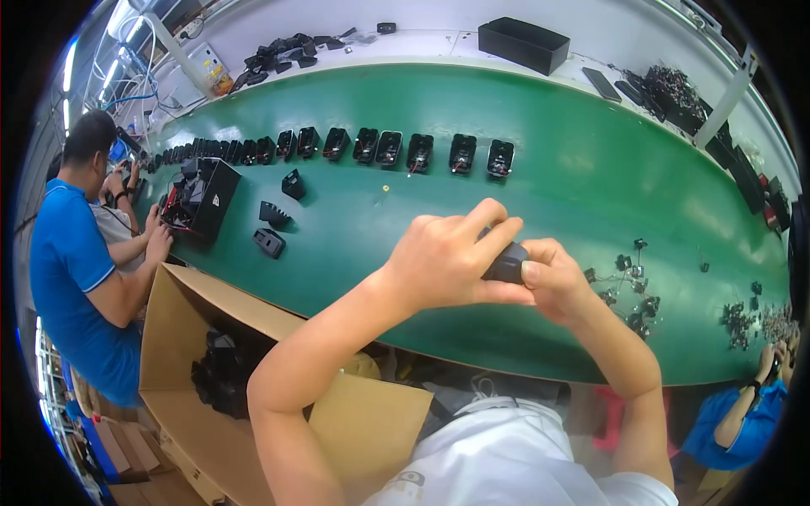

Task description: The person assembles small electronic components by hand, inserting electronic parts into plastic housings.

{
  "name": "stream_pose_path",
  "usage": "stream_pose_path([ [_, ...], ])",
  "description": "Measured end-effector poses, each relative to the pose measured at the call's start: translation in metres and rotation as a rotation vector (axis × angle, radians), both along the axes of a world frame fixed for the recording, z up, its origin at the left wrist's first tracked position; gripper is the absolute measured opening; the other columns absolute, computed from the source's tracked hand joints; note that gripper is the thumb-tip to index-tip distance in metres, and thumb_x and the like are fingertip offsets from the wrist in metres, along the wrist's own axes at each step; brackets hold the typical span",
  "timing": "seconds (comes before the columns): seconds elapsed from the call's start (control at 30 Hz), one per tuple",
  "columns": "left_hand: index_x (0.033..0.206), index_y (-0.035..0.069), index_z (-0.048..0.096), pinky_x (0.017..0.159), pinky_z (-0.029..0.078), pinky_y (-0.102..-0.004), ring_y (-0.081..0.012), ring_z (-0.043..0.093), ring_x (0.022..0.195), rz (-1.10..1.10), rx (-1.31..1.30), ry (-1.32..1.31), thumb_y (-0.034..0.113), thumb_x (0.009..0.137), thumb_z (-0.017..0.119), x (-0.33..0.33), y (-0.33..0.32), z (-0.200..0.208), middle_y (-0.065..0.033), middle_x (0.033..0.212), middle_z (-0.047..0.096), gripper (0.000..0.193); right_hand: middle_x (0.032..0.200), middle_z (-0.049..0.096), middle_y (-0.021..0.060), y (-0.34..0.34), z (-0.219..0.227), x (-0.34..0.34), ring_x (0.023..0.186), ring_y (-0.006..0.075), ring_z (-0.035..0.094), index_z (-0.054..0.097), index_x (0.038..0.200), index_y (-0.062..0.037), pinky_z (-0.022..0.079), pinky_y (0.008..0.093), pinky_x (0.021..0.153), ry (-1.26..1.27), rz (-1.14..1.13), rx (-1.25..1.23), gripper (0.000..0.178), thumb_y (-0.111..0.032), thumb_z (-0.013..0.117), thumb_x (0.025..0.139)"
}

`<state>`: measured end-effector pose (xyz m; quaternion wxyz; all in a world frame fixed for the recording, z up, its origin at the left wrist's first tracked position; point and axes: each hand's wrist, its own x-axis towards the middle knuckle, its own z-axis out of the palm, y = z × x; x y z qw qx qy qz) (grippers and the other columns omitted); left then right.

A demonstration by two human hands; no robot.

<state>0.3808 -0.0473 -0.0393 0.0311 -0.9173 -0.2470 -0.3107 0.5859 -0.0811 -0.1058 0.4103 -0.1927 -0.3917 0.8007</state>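
Both my hands meet around a black plastic housing point(506, 265) above the green tabletop. My left hand point(451, 257) grips it from the left and above, its fingers bent over the top. From the right, my right hand point(553, 274) pinches the same piece with the thumb on its near face. Much of the housing is hidden by my fingers. A long row of open black housings point(419, 154) with small parts inside runs along the far side of the table. Three loose black pieces point(270, 243) lie to the left of my hands.
A cardboard box point(228, 295) with black parts inside stands at my left. Small wired components point(637, 287) lie to my right. A black bin point(523, 46) sits on the back shelf. A co-worker in blue point(76, 253) works at the left beside a black box point(207, 198); another sits at far right.
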Motion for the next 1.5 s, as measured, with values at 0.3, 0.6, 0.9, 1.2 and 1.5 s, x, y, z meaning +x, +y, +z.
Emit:
stream_pose_path([
  [0.3, 0.108, 0.006, 0.066, 0.055, 0.053, -0.0308, -0.0206, 0.066, 0.065, -0.101, -0.014, -0.026, 0.047, 0.060, 0.087, 0.003, 0.000, 0.000, -0.0040, 0.092, 0.063, 0.066, 0.099, 0.064, 0.0072, -0.015, 0.017, 0.000, 0.088, 0.0143, 0.062, 0.060, 0.103, -0.0028, 0.050, 0.0314, 0.081, -0.019, -0.033, -0.036, 0.036, -0.033, 0.072, 0.087],
  [0.6, 0.107, 0.009, 0.068, 0.056, 0.054, -0.0311, -0.0212, 0.066, 0.065, -0.049, -0.052, 0.082, 0.054, 0.066, 0.083, 0.003, 0.000, -0.002, -0.0035, 0.091, 0.062, 0.062, 0.097, 0.065, 0.0053, -0.023, 0.022, 0.002, 0.089, 0.0148, 0.062, 0.061, 0.106, -0.0036, 0.050, 0.0316, 0.082, -0.084, -0.065, -0.105, 0.028, -0.029, 0.064, 0.095],
  [0.9, 0.127, 0.007, 0.058, 0.095, 0.049, -0.0421, -0.0339, 0.058, 0.113, 0.484, -0.255, 0.197, 0.043, 0.086, 0.071, -0.079, 0.071, 0.010, -0.0172, 0.122, 0.059, 0.056, 0.133, 0.057, 0.0185, 0.052, 0.016, 0.030, 0.112, 0.0315, 0.062, 0.071, 0.096, -0.0004, 0.054, 0.0378, 0.083, -1.173, -0.620, 1.090, 0.026, -0.014, 0.080, 0.076],
  [1.2, 0.158, 0.020, -0.007, 0.106, 0.040, -0.0575, -0.0449, 0.039, 0.137, 1.393, -1.057, 0.256, 0.074, 0.056, 0.081, -0.297, 0.111, -0.051, -0.0337, 0.158, 0.011, 0.145, 0.130, 0.057, 0.0185, 0.133, -0.034, 0.071, 0.108, 0.0360, 0.062, 0.070, 0.085, -0.0040, 0.050, 0.0424, 0.091, -1.517, -0.693, 0.868, 0.026, -0.023, 0.082, 0.073],
  [1.5, 0.156, 0.038, 0.015, 0.072, 0.063, -0.0445, -0.0425, 0.062, 0.111, 1.186, -0.882, 0.460, 0.030, 0.072, 0.086, -0.240, 0.123, -0.048, -0.0268, 0.151, 0.025, 0.111, 0.146, 0.040, 0.0233, 0.105, -0.039, 0.074, 0.128, 0.0440, 0.045, 0.063, 0.115, -0.0068, 0.041, 0.0498, 0.105, -1.619, -0.599, 0.843, 0.046, -0.028, 0.079, 0.078],
])
